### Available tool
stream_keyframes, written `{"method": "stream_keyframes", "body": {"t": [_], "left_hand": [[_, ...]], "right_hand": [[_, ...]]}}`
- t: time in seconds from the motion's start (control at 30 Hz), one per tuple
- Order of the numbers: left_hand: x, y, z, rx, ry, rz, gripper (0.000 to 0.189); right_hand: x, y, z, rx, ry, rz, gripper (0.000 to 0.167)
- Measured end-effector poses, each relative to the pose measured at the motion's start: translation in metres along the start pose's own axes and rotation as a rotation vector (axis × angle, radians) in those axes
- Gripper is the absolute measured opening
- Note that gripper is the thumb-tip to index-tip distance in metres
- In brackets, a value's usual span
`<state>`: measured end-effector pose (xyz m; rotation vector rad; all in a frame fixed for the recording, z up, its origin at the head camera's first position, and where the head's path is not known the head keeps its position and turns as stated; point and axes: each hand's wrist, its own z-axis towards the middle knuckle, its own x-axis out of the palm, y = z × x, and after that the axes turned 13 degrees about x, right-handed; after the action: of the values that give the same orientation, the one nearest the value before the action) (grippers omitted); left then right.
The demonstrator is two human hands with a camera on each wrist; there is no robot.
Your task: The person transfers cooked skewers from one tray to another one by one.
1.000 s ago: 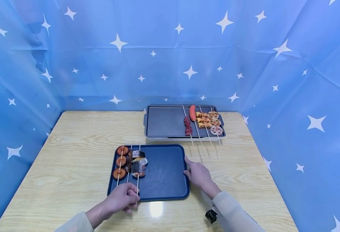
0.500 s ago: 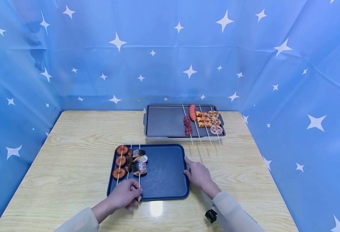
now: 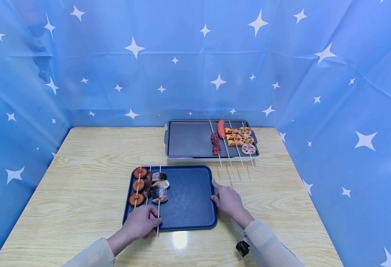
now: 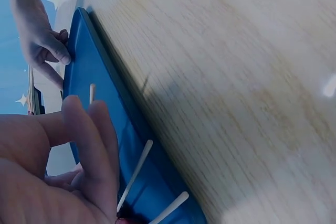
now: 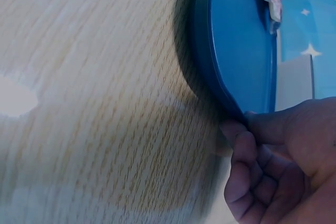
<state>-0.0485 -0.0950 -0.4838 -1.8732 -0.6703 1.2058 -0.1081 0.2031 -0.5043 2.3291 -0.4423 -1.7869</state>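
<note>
In the head view, my left hand [image 3: 141, 221] pinches the lower stick of a skewer of dark-skinned fish chunks [image 3: 159, 193], which lies on a blue tray [image 3: 190, 200]. To its left on the tray lie a skewer of brown meat [image 3: 147, 185] and a skewer of round mushroom caps [image 3: 137, 199]. My right hand [image 3: 229, 202] grips the tray's right edge. In the right wrist view, the thumb of the right hand [image 5: 283, 166] touches the rim and the other fingers are curled. The left hand [image 4: 68, 166] partly hides the skewer sticks in the left wrist view.
Behind the blue tray stands a dark griddle plate [image 3: 189, 139]. On its right side lie a dark red meat skewer [image 3: 216, 144], a sausage skewer [image 3: 221, 128], a folded yellow skewer [image 3: 233, 137] and a lotus root skewer [image 3: 247, 140]. A star-patterned blue curtain [image 3: 178, 74] surrounds the table [image 3: 82, 178].
My left hand has moved slightly forward. The fish skewer's lower end swung a little right, then back left, and its chunks have shifted slightly. My right hand and the tray stay in place.
</note>
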Motion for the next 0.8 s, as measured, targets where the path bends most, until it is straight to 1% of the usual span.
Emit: {"method": "stream_keyframes", "body": {"t": [0.17, 0.23, 0.3, 0.4, 0.53, 0.67, 0.73, 0.8], "left_hand": [[0.0008, 0.0007, 0.0031, 0.025, -0.017, 0.159, 0.016], [0.0022, 0.0019, 0.0048, 0.020, -0.023, 0.212, 0.018], [0.0037, 0.0035, 0.0066, 0.005, -0.024, 0.245, 0.020], [0.0054, 0.0060, 0.0088, -0.012, -0.019, 0.264, 0.022], [0.0061, 0.0084, 0.0100, -0.017, -0.011, 0.264, 0.022], [0.0057, 0.0075, 0.0091, -0.018, -0.013, 0.276, 0.022], [0.0048, 0.0061, 0.0080, -0.016, -0.022, 0.295, 0.021], [0.0034, 0.0042, 0.0068, -0.016, -0.028, 0.293, 0.021]], "right_hand": [[0.0000, -0.0004, 0.0001, -0.002, -0.003, 0.007, 0.056], [0.0002, -0.0005, 0.0004, 0.000, 0.000, 0.009, 0.056], [0.0002, -0.0005, 0.0003, -0.006, -0.004, 0.008, 0.056], [-0.0003, -0.0001, 0.0003, -0.003, 0.000, 0.010, 0.057], [-0.0004, -0.0003, 0.0002, -0.003, 0.000, 0.010, 0.057], [0.0004, -0.0012, 0.0003, -0.003, -0.006, 0.014, 0.057], [0.0012, -0.0018, 0.0005, -0.007, -0.015, 0.010, 0.057], [0.0020, -0.0023, 0.0007, -0.011, -0.022, 0.007, 0.057]]}}
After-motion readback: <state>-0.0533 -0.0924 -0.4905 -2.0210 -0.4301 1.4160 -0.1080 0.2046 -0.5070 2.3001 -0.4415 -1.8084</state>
